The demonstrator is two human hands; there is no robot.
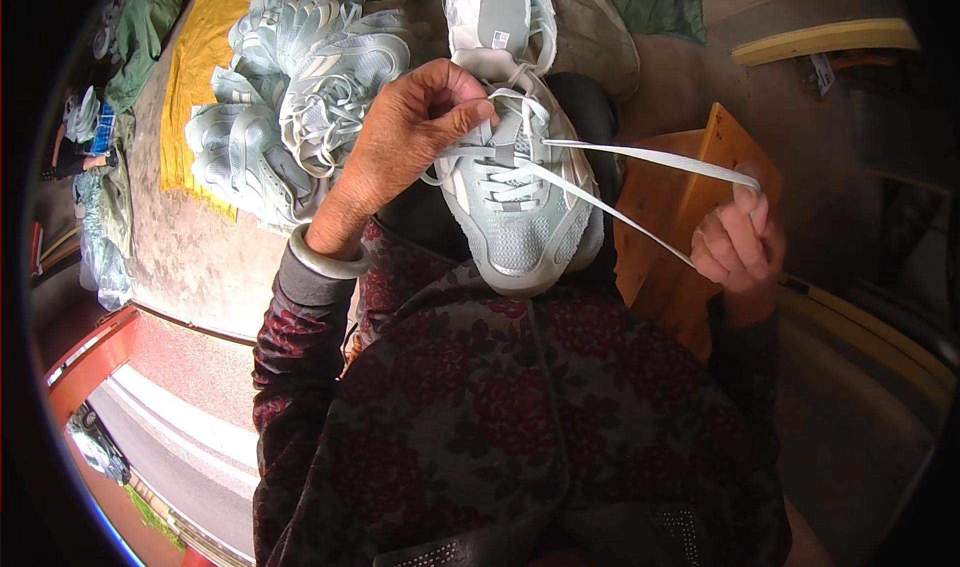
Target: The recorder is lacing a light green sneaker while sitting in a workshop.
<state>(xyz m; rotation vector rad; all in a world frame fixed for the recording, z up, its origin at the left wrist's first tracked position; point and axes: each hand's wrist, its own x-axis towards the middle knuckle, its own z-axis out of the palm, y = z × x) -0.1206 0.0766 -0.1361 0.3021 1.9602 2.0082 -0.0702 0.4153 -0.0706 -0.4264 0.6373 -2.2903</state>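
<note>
A pale grey-green sneaker [518,245] rests on my lap with its toe toward me. Its white shoelace [650,155] runs through the eyelets, and two stretches of it pull out taut to the right. My right hand [740,242] is closed around that lace, well off to the side of the shoe. At the upper left of the sneaker, beside the tongue, my left hand [415,127] pinches thumb and finger on a lace near the top eyelets. Just beyond the collar lies another light sneaker [503,12], its insole facing up.
A pile of similar sneakers [300,97] lies to the left on a yellow cloth [185,97]. On the right stands a wooden stool or board [670,222]. Green cloth [155,27] is heaped at the far left, and a red beam [95,362] runs along the lower left.
</note>
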